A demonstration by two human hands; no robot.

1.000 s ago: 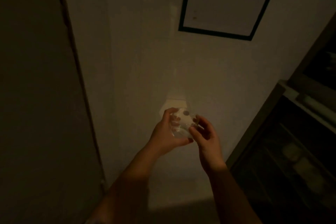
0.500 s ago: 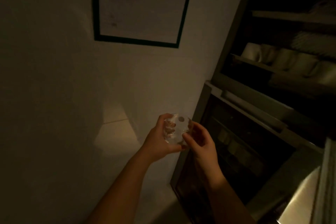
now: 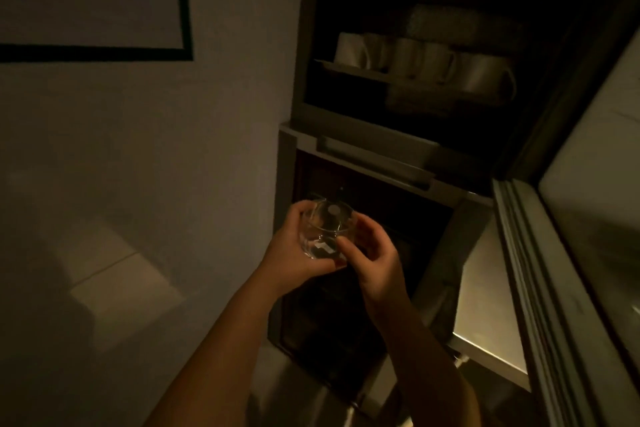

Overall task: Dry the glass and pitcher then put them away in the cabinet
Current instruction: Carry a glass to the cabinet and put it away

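A small clear glass (image 3: 325, 229) is held between both hands in front of the open cabinet (image 3: 304, 107). My left hand (image 3: 294, 246) cups its left side and base. My right hand (image 3: 374, 253) pinches its right side with thumb and fingers. The glass is tilted and its round bottom faces the camera. The room is dim. No pitcher is in view.
Several white mugs (image 3: 426, 62) stand on a cabinet shelf above the hands. The cabinet door (image 3: 571, 253) hangs open at the right. A dark-framed picture (image 3: 187, 3) hangs on the wall at upper left. Dark lower shelves lie behind the hands.
The view has swung right from the bare wall to the open cabinet. Both hands keep hold of the glass, which now sits in front of the cabinet's lower section.
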